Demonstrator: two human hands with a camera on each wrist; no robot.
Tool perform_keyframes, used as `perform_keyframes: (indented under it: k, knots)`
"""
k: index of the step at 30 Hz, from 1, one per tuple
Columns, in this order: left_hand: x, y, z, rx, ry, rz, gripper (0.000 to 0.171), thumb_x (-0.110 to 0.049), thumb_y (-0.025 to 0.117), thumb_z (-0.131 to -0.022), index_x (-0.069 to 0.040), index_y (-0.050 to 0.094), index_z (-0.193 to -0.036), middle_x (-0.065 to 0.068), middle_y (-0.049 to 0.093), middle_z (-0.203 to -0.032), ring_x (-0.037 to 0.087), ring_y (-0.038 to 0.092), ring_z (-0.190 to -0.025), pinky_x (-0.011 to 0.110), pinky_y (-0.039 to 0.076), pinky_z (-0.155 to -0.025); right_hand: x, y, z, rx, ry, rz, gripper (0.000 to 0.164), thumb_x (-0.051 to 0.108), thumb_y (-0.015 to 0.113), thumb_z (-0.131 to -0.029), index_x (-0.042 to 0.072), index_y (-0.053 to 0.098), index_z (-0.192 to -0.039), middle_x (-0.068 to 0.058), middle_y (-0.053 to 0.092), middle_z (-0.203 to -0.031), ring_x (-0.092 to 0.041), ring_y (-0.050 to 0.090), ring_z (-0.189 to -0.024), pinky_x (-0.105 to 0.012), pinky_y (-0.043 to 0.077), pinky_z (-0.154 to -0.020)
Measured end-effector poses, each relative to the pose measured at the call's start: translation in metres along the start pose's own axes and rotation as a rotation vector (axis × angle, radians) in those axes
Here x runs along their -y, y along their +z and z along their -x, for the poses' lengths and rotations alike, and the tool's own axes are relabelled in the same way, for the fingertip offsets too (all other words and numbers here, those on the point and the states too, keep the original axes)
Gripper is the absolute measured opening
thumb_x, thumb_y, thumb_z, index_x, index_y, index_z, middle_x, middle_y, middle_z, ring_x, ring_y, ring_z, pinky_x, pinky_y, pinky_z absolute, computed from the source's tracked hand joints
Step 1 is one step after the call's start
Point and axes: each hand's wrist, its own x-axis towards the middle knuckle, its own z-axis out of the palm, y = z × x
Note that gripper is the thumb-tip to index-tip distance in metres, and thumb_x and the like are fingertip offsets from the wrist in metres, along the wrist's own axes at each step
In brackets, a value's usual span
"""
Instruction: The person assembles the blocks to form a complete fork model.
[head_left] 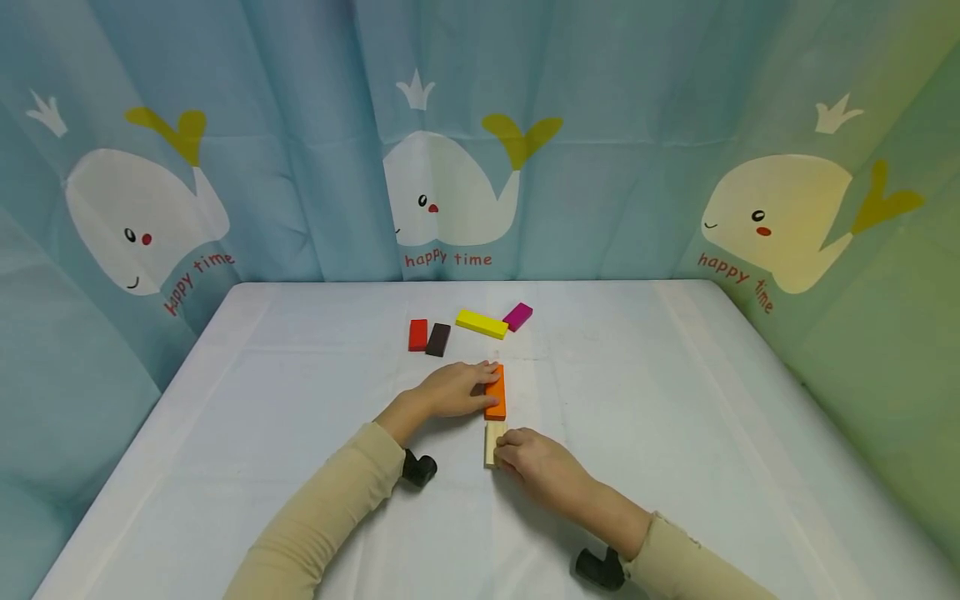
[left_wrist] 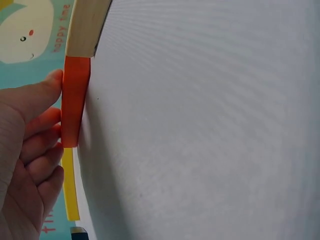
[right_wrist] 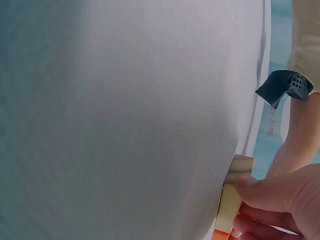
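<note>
- Head view: the left hand (head_left: 453,389) lies over the orange block (head_left: 498,388), its thumb near the block's close end and its other fingers farther along; they rest on the block, loosely bent, rather than wrapping it.
- The right hand (head_left: 543,471) has its fingers curled on the pale block (head_left: 491,446), grasping it from the right side.
- Both blocks lie flat on the white surface (head_left: 675,417), end to end in a line, the orange one farther from the person.
- Beyond them, the red block (head_left: 417,335) is just beside the black block (head_left: 438,340); to their right, the yellow block (head_left: 482,324) lies slanted, its right end at the purple block (head_left: 518,317).
- A blue curtain (head_left: 622,67) with white whales hangs behind the surface.
- Left wrist view: thumb and fingertips touch the orange block at spaced places; its end meets the pale block, while the yellow block shows past its other end.
- Right wrist view: the thumb presses the pale block, with other fingers beside it; a bit of the orange block shows at the bottom edge.
</note>
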Motion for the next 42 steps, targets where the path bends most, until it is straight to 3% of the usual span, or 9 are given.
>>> perform_keyframes:
  k: [42]
  knots:
    - [-0.0019,-0.0022,0.0053,0.011,0.024,0.021,0.052,-0.038,0.057,-0.090,-0.010,0.049,-0.133,0.000,0.042,-0.139,0.012,0.034,-0.129,0.030,0.030,-0.103,0.0011,0.0018,-0.0014,-0.024,-0.008,-0.029,0.012,-0.001,0.072,-0.076,0.001,0.069,-0.087,-0.008,0.063,-0.094,-0.020,0.060,-0.089,-0.029,0.050,-0.079]
